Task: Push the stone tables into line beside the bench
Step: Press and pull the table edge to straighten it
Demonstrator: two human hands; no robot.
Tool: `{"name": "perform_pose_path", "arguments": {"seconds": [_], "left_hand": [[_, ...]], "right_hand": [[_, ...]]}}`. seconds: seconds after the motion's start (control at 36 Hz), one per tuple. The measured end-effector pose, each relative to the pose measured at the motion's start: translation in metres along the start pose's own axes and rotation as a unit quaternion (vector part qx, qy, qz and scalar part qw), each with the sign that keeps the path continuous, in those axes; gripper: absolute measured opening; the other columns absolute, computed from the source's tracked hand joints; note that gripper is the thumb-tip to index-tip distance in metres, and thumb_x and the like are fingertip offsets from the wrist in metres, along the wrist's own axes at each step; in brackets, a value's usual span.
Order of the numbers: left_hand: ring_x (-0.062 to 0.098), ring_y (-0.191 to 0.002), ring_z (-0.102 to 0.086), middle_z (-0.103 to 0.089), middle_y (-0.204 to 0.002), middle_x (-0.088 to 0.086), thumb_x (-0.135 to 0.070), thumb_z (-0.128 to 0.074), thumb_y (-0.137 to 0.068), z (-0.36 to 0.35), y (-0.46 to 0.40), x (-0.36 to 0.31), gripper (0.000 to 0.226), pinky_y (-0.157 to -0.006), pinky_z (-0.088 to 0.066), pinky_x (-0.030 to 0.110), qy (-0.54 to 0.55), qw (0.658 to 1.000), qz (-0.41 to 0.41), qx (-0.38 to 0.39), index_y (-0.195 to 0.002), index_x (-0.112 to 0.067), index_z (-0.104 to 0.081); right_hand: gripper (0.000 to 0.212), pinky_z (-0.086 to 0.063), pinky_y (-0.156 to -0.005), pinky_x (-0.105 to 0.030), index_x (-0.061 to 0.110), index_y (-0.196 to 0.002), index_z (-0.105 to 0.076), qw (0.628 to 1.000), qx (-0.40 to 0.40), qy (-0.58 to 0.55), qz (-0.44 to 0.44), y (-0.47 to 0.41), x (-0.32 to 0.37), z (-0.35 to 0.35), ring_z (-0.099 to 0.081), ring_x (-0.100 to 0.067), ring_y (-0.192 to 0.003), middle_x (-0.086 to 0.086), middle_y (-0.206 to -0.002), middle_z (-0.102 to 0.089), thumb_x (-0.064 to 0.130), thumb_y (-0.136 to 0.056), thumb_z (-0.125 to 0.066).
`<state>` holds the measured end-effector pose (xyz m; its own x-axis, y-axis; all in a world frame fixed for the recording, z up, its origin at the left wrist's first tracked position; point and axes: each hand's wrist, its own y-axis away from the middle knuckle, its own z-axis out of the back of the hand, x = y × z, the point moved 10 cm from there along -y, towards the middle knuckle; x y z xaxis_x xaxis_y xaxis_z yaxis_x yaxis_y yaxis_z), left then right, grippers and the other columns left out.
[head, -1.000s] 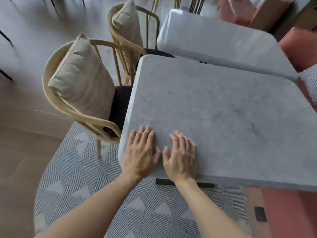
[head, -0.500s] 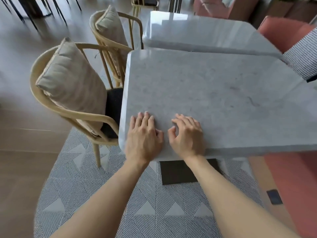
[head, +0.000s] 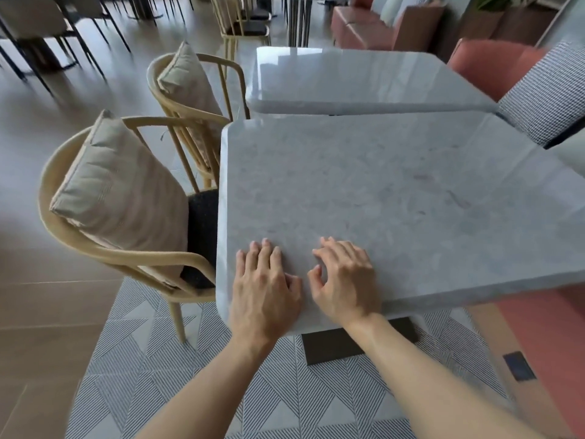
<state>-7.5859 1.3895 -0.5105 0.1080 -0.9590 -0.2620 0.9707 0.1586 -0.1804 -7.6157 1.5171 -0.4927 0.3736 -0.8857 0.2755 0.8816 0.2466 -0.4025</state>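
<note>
Standing over the near edge of the near stone table [head: 395,198], the person has both hands on its top close to the near left corner. The left hand [head: 264,291] lies flat, fingers straight and together, palm pressed to the stone. The right hand [head: 345,282] rests just beside it, fingers bent and knuckles raised, bearing on the fingertips; it grips nothing.

The table top runs away from the hands toward the far stone table [head: 364,79], whose near edge meets or nearly meets the far edge of the near one; a gap cannot be confirmed. The two tops are not square: the near table's left edge sits further left, and its far edge runs at an angle to the other's.

The bench [head: 544,337] lies along the right edge, the chairs [head: 104,248] along the left. My judgement: a push away, biased rightward, is needed. Both hands are equally near; the left sits closer to the corner.
</note>
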Motion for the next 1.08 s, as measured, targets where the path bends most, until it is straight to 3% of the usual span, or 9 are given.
{"name": "perform_pose_path", "arguments": {"seconds": [0.28,0.47,0.78,1.08], "left_hand": [[0.036,-0.130,-0.053,-0.062,-0.132,0.021,-0.031,-0.034,-0.080,0.002,-0.001,-0.003,0.061,-0.114,-0.037,0.049,0.006,1.000,-0.005,-0.011,-0.120,0.001,-0.066],[0.038,-0.128,-0.053,-0.062,-0.131,0.022,-0.024,-0.050,-0.077,0.004,-0.002,0.000,0.053,-0.110,-0.041,0.052,0.016,1.000,0.005,-0.016,-0.120,0.003,-0.066],[0.036,-0.131,-0.052,-0.062,-0.132,0.020,-0.028,-0.048,-0.078,-0.001,-0.010,0.005,0.053,-0.112,-0.039,0.052,0.018,1.000,0.004,-0.020,-0.119,0.000,-0.067],[0.035,-0.129,-0.052,-0.062,-0.133,0.017,-0.029,-0.047,-0.079,0.002,-0.024,0.012,0.053,-0.110,-0.040,0.049,0.016,0.999,-0.005,-0.029,-0.121,-0.002,-0.066]], "right_hand": [[0.025,-0.050,-0.099,-0.043,0.008,-0.091,-0.074,1.000,0.016,-0.018,-0.014,-0.001,0.000,0.003,-0.067,-0.027,-0.106,-0.010,-0.112,-0.073,0.020,-0.074,-0.060],[0.027,-0.047,-0.102,-0.042,0.008,-0.094,-0.075,0.999,0.034,-0.010,-0.016,-0.002,0.001,0.001,-0.066,-0.026,-0.108,-0.010,-0.115,-0.072,0.021,-0.076,-0.060],[0.032,-0.045,-0.105,-0.042,0.007,-0.098,-0.074,0.999,0.045,0.001,-0.018,-0.008,0.002,-0.006,-0.064,-0.026,-0.114,-0.011,-0.120,-0.070,0.024,-0.077,-0.056],[0.036,-0.032,-0.112,-0.044,0.007,-0.108,-0.068,0.997,0.076,0.008,-0.017,-0.019,0.006,-0.018,-0.053,-0.026,-0.126,-0.010,-0.132,-0.063,0.027,-0.085,-0.049]]}}
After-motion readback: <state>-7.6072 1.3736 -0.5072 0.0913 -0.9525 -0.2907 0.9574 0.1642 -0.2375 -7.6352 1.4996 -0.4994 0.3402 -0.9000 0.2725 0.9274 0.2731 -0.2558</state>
